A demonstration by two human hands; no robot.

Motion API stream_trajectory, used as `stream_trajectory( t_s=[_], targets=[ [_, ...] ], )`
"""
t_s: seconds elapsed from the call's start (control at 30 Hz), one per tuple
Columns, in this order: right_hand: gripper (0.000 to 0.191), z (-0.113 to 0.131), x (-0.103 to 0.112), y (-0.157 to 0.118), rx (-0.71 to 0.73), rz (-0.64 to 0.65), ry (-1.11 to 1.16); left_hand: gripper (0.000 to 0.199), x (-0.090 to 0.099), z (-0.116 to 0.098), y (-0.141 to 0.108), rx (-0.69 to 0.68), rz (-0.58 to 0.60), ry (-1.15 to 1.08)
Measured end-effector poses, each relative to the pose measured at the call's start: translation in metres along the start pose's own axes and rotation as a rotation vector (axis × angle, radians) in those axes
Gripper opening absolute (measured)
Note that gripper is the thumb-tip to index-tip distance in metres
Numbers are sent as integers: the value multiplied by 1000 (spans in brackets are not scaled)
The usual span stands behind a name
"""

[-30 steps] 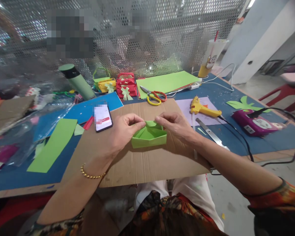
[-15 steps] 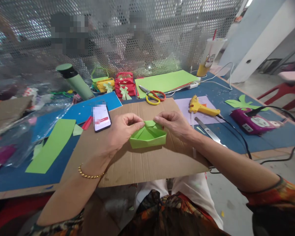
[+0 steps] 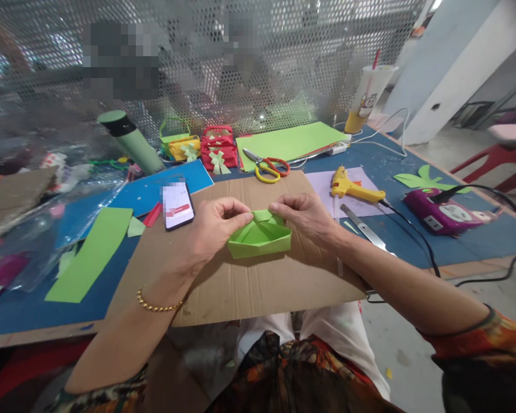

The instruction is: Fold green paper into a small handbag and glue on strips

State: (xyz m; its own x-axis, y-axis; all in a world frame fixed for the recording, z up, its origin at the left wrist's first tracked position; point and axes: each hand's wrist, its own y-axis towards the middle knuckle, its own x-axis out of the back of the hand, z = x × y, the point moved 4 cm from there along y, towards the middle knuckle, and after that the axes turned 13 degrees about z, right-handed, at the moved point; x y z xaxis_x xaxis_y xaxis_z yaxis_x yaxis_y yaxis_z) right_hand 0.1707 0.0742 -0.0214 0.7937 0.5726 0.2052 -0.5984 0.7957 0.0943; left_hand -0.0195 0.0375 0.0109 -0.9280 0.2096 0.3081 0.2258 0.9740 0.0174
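Observation:
A folded green paper box (image 3: pixel 260 245) with an open top sits over the cardboard sheet (image 3: pixel 241 298). My left hand (image 3: pixel 221 226) pinches the far left corner of its rim between thumb and fingers. On the far right corner, my right hand (image 3: pixel 303 218) pinches the paper the same way. A folded flap shows between the two hands, along the box's far side. Part of each far corner is hidden by my fingers.
Scissors (image 3: pixel 266 169) lie beyond the box, by stacked green sheets (image 3: pixel 292 141). Right are a yellow glue gun (image 3: pixel 355 188), a metal blade (image 3: pixel 365 229) and a purple power box (image 3: pixel 438 211). Left are a phone (image 3: pixel 178 205) and a green paper strip (image 3: pixel 92 252). Small paper bags (image 3: pixel 218 150) stand behind.
Almost nothing differs. Both hands keep their pinch on the box's far corners, and the folded flap between them looks slightly shifted.

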Motion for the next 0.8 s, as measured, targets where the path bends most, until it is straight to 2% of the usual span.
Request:
stream_trajectory(
  t_s=[0.43, 0.8],
  targets=[
    [59, 1, 1, -1, -15, -23, -20, 20, 1, 0, 1, 17, 0, 26],
    [63, 3, 2, -1, 36, -30, -105, 24, 1, 4, 1, 1, 5, 26]
  ],
)
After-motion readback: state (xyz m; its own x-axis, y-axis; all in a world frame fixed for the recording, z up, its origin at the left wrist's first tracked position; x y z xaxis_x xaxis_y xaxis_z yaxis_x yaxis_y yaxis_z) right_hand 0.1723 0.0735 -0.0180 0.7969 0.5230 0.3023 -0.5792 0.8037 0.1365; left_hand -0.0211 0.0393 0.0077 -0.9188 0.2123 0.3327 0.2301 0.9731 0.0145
